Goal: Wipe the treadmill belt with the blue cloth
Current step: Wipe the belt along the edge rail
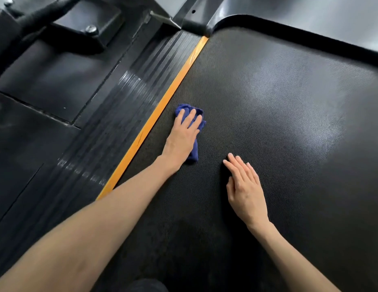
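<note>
Right forearm: bare, enters from the near edge on the right and runs up to the middle of the belt.
Right hand (245, 186): fingers straight and close together, pointing far-left; holds nothing. It lies low over the belt; contact cannot be confirmed.
Left forearm: bare, enters from the near left corner and crosses the orange strip diagonally.
Left hand (182, 135): fingers extended and slightly spread, laid flat on top of the cloth, palm down. No curl around the cloth is visible; the thumb is hidden.
Blue cloth (192, 114): bunched, lying on the belt under the left hand, near the left edge of the belt and just right of the orange strip. Folds show beyond the fingertips and along the right side of the palm.
Treadmill belt (278, 114): black, fine dotted texture, fills the centre and right of the scene; pale sheen on its far right part.
Orange strip (154, 121): narrow band along the left edge of the belt, running from near to far.
Side rail (112, 127): black, ribbed lengthwise, just left of the orange strip.
Floor (36, 127): dark mats with visible seams, left of the rail.
Metal plate (87, 17): black, far left, with a bolt (91, 30) at its near edge.
Front cover (310, 15): smooth dark-grey housing at the far end, bordered by a raised black rim (310, 42) that curves around the far end of the belt.
</note>
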The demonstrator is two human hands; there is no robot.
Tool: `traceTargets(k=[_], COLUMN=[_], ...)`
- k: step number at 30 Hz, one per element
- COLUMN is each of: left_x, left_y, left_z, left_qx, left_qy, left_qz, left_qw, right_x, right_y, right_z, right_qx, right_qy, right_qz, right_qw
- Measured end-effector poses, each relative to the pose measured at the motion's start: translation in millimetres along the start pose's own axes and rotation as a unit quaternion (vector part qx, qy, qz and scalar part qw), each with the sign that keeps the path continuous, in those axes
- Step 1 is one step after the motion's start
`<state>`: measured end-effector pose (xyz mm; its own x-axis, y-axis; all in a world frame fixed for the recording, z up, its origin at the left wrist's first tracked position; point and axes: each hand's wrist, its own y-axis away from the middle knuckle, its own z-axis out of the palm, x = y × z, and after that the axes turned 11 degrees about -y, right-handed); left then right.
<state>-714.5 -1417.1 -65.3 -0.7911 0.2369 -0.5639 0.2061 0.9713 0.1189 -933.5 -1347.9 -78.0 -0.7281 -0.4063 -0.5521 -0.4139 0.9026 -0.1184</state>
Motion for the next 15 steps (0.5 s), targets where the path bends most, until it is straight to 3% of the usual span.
traceTargets(k=[2,5,10,15], left_x=[18,35,31,3], left_y=[29,92,182,142], left_z=[-2,2,4,20], left_qx=[0.039,0.037,0.034,0.063], left_qy=[0.076,0.164,0.18,0.135], left_qz=[-0.041,-0.028,0.01,0.096], left_qw=[0.996,0.985,0.983,0.984], right_x=[2,2,-1,-2], right_y=[1,1,3,5], right_z=[-1,-1,1,2], right_qx=[-0.004,-0.004,0.004,0.003], right_qy=[0.0,0.004,0.006,0.013], right_qz=[0.002,0.0,0.006,0.012], right_qw=[1.0,1.0,1.0,1.0])
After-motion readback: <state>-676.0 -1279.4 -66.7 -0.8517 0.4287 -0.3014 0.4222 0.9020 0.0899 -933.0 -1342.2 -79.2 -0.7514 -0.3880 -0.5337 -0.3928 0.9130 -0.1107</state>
